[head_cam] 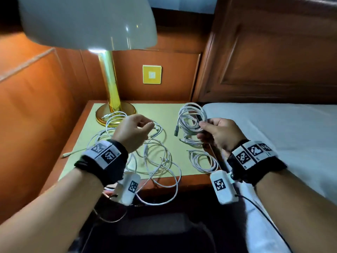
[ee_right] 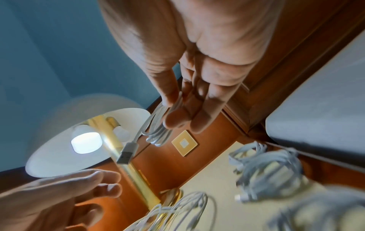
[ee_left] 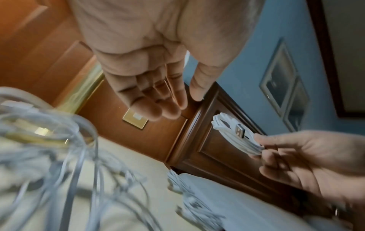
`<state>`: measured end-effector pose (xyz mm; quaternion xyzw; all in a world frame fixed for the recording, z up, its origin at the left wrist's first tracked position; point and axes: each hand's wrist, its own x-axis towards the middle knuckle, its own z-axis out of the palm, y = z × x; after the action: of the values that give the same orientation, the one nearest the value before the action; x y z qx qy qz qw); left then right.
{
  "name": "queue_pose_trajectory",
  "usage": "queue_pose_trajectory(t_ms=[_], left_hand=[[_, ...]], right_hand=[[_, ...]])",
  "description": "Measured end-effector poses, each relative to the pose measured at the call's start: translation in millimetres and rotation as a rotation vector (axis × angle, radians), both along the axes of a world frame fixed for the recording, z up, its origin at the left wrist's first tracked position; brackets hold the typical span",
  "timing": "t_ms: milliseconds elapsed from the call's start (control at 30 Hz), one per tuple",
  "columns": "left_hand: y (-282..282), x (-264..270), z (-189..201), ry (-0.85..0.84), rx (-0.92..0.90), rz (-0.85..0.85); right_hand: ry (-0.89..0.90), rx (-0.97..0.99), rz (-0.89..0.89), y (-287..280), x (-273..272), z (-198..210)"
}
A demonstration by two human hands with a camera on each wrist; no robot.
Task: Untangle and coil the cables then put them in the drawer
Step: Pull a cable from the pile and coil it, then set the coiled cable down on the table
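Nightstand (head_cam: 165, 108): lamp (head_cam: 109, 84) at back left corner; a loose tangle of cables (head_cam: 156, 157) spreads over the left and middle and spills over the front edge. Risk: loops hanging off the front edge could drag more cable to the floor if the tangle is tugged; strands lying at the lamp base may snag there. Two small coils (head_cam: 203, 161) lie along the right edge by the bed. Right hand (head_cam: 218, 135) pinches a finished coil (head_cam: 191, 117), raised over the back right area; its plug (head_cam: 176, 131) dangles free, so turns may spring apart if the pinch loosens. Left hand (head_cam: 132, 133) hangs over the tangle, fingers loosely curled, apparently holding nothing. Drawer not in view.
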<state>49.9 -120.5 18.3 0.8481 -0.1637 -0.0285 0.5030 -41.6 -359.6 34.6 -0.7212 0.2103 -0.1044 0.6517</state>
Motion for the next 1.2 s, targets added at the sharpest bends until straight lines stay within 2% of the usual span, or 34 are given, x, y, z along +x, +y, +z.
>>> queue_pose_trajectory(t_ms=[133,233,367,600,733,867,1067,1200], left_hand=[[-15.7,55.5,30.6,-0.036,0.272,-0.106],[-29.5,96.3,34.4,-0.037,0.446,-0.155],[-45.3,135.8,18.4,-0.012,0.589,-0.189],[-51.9,175.4,-25.1,0.132,0.682,-0.224],[-59.3,187.3,-30.6,0.165,0.740,-0.257],[-67.1,193.6,-25.2,0.149,0.751,-0.278],[-61.4,190.1,-12.2,-0.016,0.797,-0.235],[-43.7,179.1,2.8,-0.044,0.775,-0.203]], right_hand=[[0.018,-0.019,0.003,-29.5,63.9,13.9],[0.105,-0.016,0.000,-49.8,111.2,10.3],[0.242,-0.073,-0.011,-70.5,169.9,-11.1],[0.417,-0.146,-0.034,-88.3,246.3,-57.6],[0.501,-0.149,0.010,-86.6,268.5,-67.8],[0.572,-0.245,0.030,-87.7,277.0,-68.0],[0.651,-0.391,-0.018,-86.0,271.2,-58.9],[0.553,-0.490,-0.061,-80.3,253.7,-45.3]])
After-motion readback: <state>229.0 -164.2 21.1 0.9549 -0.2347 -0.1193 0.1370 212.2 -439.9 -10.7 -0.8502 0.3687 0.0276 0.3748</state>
